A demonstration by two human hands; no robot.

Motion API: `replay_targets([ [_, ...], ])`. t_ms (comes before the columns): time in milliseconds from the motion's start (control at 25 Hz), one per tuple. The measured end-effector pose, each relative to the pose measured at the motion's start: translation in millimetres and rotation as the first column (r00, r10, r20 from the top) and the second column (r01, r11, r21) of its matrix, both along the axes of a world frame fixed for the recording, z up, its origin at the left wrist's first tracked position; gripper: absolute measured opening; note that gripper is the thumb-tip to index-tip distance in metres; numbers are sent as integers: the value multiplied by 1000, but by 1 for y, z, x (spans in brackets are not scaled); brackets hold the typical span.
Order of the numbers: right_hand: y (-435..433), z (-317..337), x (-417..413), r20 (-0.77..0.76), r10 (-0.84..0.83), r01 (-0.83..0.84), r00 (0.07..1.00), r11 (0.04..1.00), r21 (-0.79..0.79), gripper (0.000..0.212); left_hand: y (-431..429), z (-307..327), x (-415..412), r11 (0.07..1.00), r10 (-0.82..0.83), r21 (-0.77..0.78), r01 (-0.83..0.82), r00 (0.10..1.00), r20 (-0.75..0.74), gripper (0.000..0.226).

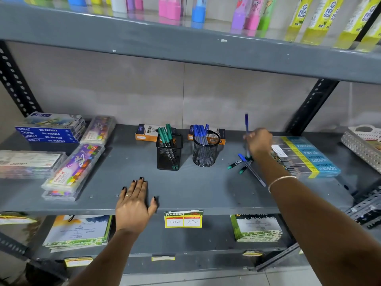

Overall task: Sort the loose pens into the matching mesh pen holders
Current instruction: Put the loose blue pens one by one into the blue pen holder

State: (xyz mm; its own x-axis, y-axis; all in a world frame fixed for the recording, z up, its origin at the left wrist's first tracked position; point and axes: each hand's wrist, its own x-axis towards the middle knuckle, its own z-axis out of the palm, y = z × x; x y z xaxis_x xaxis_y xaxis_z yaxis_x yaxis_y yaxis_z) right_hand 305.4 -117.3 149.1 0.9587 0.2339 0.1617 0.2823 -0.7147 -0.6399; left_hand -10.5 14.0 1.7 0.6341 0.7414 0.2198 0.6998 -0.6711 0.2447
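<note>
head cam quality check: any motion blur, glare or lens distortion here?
Head view: right hand and the blue pen it holds upright are motion-blurred; left hand, flat on the shelf, is sharp. Wide-angle bowing curves the upper shelf edge. Soft, even light; mild sheen off the bottles on top; faint shadows.

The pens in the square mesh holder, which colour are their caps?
Green, seen in the head view: the pens stand in the square mesh holder.

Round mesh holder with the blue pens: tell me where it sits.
In the head view, the round mesh holder stands mid-shelf, right of the square mesh holder of green pens, with the right hand farther right.
</note>
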Motion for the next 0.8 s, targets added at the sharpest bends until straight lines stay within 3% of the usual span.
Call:
replay_targets([
  [80, 33, 27, -9, 107, 112, -124, 988, 986, 110, 23, 1, 0, 0, 1000, 1, 1, -1, 1000, -9, 67],
  [160, 66, 38, -20, 59, 206, -211, 977, 974, 88, 23, 1, 0, 0, 1000, 1, 7, -1, 1000, -11, 67],
  [320, 97, 18, -41, -139, 294, -324, 946, 883, -340, 24, 0, 1, 0, 1000, 0, 13, 0, 1000, -19, 66],
  [480, 107, 9, -52, -145, 361, -388, 921, 827, -406, 30, 2, -2, 1, 1000, 2, 16, -2, 1000, -15, 67],
  [600, 106, 18, -49, -86, 358, -360, 930, 838, -410, 33, 2, -2, 1, 1000, -3, 21, 4, 1000, -12, 66],
  [800, 58, 39, -5, 49, 194, -159, 980, 902, -402, 31, 0, -1, 1, 1000, -6, 25, 6, 1000, 9, 65],
])
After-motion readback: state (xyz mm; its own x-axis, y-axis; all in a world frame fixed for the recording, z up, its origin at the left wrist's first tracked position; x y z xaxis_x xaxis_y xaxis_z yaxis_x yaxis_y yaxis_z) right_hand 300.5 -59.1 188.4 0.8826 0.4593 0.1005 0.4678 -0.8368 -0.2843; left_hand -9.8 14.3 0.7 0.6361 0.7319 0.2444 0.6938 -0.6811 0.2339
